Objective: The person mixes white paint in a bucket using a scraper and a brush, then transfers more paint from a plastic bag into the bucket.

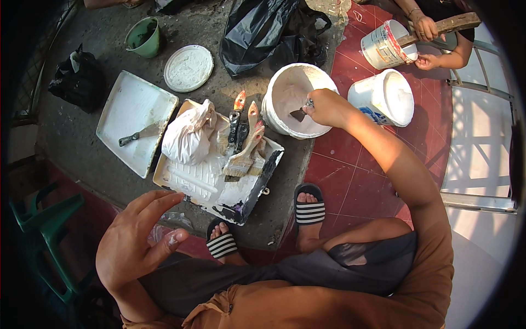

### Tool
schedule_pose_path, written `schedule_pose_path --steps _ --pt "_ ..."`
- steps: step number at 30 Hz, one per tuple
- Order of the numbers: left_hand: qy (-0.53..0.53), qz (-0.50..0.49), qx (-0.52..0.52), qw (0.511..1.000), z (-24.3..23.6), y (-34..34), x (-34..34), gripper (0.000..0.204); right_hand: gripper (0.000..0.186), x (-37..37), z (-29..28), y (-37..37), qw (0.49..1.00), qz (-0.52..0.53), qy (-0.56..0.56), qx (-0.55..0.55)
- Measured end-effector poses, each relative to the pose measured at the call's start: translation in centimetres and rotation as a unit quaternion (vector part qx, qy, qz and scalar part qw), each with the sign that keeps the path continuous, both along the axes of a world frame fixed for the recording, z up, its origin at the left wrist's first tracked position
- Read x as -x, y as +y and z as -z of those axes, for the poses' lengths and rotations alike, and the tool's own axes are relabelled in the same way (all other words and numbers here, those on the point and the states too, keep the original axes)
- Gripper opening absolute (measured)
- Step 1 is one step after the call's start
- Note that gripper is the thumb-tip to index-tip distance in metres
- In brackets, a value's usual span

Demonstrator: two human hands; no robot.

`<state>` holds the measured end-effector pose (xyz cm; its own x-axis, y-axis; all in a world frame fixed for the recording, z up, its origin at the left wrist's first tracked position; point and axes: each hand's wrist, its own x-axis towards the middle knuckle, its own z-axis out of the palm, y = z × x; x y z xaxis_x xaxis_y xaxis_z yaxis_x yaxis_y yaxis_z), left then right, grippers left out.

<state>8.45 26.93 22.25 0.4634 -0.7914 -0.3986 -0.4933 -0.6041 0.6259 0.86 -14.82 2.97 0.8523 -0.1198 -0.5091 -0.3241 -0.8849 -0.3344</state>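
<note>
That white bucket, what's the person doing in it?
The person's right hand holds a small putty knife inside the white bucket, down in pale paste. Their left hand is open in the air, holding nothing. Beside the bucket, a paint tray holds brushes and a tied white bag. Another person's hands put a wooden stick into a smaller bucket.

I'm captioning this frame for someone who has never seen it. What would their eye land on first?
First the white bucket at centre, where the right hand dips a scraper into it. Just left of it lies a paint-smeared tray heaped with brushes and a tied white bag. The left hand hangs open and empty at lower left, while another person's hands work a wooden stick in a tub at upper right.
</note>
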Motion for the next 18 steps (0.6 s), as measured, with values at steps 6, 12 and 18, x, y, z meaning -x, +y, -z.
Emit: schedule_pose_path --steps 6,12,18 --pt "0.006 0.005 -0.004 1.000 -0.2 -0.3 -0.1 0.056 0.025 -1.1 1.4 -0.7 0.992 0.000 -0.114 0.052" --pt "0.007 0.006 -0.007 1.000 -0.2 -0.2 -0.1 0.056 0.027 -1.1 1.5 0.5 0.985 -0.041 -0.148 -0.074" --pt "-0.006 0.010 -0.003 1.000 -0.2 0.0 0.0 0.055 0.032 -0.3 0.0 0.6 0.999 0.007 0.027 -0.037"
